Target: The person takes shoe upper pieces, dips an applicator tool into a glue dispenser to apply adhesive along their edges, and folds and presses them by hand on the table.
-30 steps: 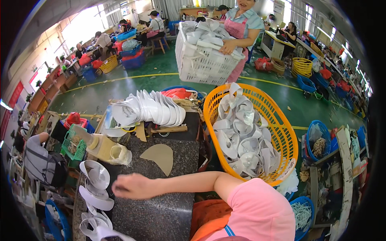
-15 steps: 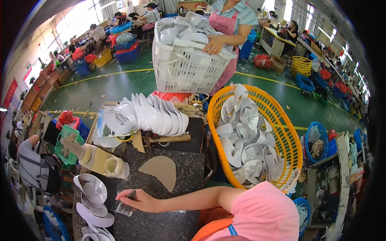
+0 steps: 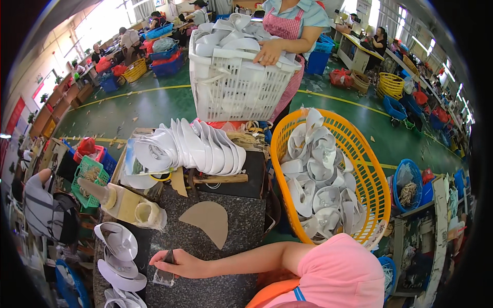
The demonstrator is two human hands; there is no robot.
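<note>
Hand slid nearer; co-worker's white crate came closer.

A single head-worn fisheye view looks steeply down and forward over the dark speckled table, close enough that the wearer's pink sleeve fills the lower edge. Beyond the table, the view reaches far across the green workshop floor, its painted lines bending toward the dark circular rim.
</note>
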